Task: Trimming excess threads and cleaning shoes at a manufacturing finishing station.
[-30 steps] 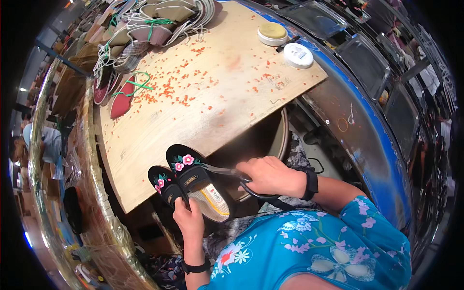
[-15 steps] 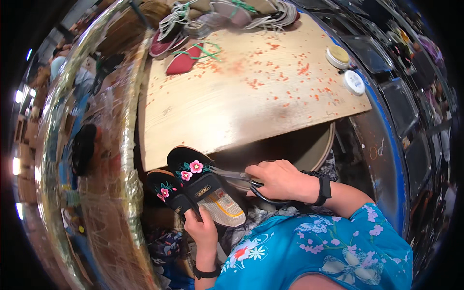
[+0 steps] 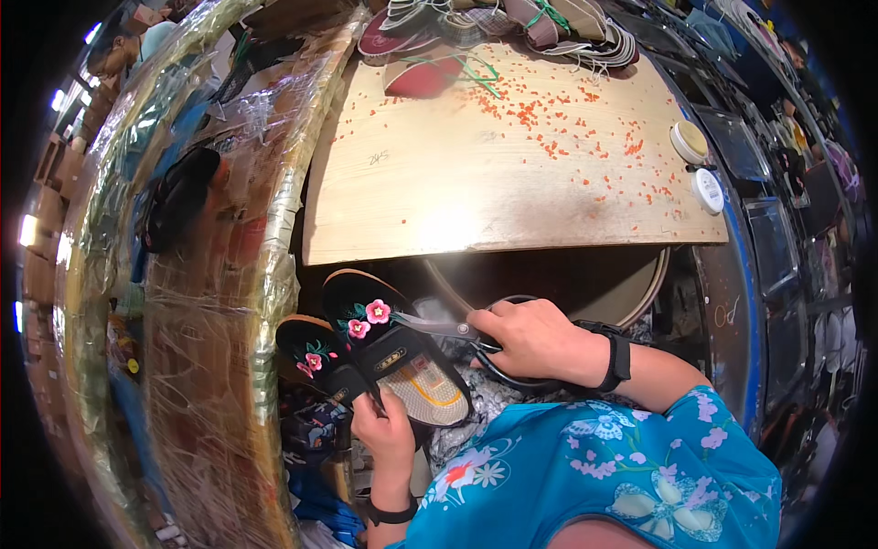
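A pair of black slippers with pink embroidered flowers is in my left hand (image 3: 384,435), whose fingers and thumb are closed on the edges where the two meet. The right slipper (image 3: 346,293) shows a beige patterned insole with a yellow line, and the left slipper (image 3: 293,343) lies tilted beside it. My right hand (image 3: 530,339) is wrapped round the black handles of scissors (image 3: 437,326). Their blade tips point left, at the embroidered flower on the right slipper. I cannot tell whether the tips touch the cloth or a thread.
Beyond my hands is a pale wooden board (image 3: 384,201) scattered with orange bits. At its back lie several shoe uppers (image 3: 567,23) and a red piece with green lace (image 3: 425,78). Two round tubs (image 3: 707,190) sit at right. A round bin (image 3: 649,293) stands underneath, and wrapped cartons (image 3: 210,366) at left.
The view has shifted, so the board and shoe uppers sit higher and further right. My hands, the slippers and the scissors keep nearly the same place relative to each other.
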Tool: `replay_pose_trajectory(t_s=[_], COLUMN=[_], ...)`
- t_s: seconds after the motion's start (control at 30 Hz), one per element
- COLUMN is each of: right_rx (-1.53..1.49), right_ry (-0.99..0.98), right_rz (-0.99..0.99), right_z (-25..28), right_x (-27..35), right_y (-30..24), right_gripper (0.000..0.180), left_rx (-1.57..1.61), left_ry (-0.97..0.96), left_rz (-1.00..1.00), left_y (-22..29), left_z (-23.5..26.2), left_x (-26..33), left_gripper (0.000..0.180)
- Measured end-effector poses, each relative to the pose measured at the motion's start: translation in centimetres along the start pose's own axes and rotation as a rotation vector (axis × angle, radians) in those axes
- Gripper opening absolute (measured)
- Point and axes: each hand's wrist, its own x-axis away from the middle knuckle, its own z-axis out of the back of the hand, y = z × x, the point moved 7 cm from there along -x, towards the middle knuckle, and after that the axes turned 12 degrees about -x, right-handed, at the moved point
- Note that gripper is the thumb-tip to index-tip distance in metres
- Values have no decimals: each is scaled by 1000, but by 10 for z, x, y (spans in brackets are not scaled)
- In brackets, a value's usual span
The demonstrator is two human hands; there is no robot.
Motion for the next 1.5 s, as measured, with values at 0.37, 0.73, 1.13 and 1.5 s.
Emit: replay_pose_trajectory(t_s=[0.37, 0.73, 1.13, 1.5], right_rx=[21, 33, 31, -83], right_ry=[104, 151, 161, 97], right_rz=[41, 102, 120, 51], right_z=[-7, -7, -20, -22], right_x=[-8, -5, -6, -10], right_y=[-7, -9, 0, 4], right_gripper=[33, 29, 37, 38], left_rx=[-33, 31, 19, 48], left_ry=[-41, -67, -37, -45], left_rz=[52, 43, 45, 73], left_y=[-16, -22, -33, -29], left_z=[3, 0, -3, 0], left_x=[3, 9, 12, 14], left_gripper=[11, 17, 19, 12])
